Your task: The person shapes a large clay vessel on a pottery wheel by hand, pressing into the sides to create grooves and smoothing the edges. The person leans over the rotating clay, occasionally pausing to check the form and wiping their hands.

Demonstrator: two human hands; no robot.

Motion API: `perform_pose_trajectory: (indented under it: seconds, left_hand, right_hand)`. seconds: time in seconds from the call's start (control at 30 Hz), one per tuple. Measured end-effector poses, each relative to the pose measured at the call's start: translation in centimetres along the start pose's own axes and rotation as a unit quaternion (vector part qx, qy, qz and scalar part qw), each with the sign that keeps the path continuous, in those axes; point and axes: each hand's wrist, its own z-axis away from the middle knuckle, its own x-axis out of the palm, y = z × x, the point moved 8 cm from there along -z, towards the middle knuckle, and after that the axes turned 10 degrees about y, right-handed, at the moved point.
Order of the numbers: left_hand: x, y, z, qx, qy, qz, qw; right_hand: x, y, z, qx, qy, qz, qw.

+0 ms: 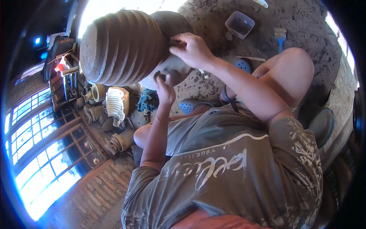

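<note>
A large ribbed clay pot (122, 47) leans on its side in front of me at the upper left. Against its right end sits a smooth, rounded dark clay form (173, 24). My right hand (190, 49) is at the join between them, its fingers curled; what lies in them is hidden. Below the pot's right end, my left hand (166, 89) is raised with bent, clay-dark fingertips close to a small dark clay part (176, 77). Whatever it pinches is too small to name. A pale round surface (152, 76) shows under the pot.
A plastic tub (240, 24) with dark contents and a blue-handled brush (280, 38) lie on the dirt floor, right. Left stand a white ribbed piece (116, 102), a teal cloth (148, 101) and several clay vessels (122, 140). A basin (322, 126) is beside my right side.
</note>
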Motion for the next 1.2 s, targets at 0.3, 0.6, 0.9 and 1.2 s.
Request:
perform_pose_trajectory:
  seconds: [0.3, 0.6, 0.9, 1.2]
  left_hand:
    - [0.1, -1.5, 0.8, 0.081, 0.019, -0.104, 0.991]
    - [-1.6, -3.0, -0.4, 0.061, -0.05, -0.135, 0.988]
    - [-2.6, -7.1, -1.6, 0.117, -0.107, -0.175, 0.972]
    - [-3.4, -11.3, -3.2, 0.085, -0.223, -0.21, 0.948]
  right_hand:
    - [1.1, -0.7, -1.7, -0.065, 0.019, -0.062, 0.996]
    - [2.5, -1.4, -1.5, -0.198, -0.005, -0.052, 0.979]
    - [2.6, -1.7, -3.3, -0.31, -0.047, 0.013, 0.95]
    - [3.8, -0.2, -7.4, -0.257, -0.185, 0.087, 0.944]
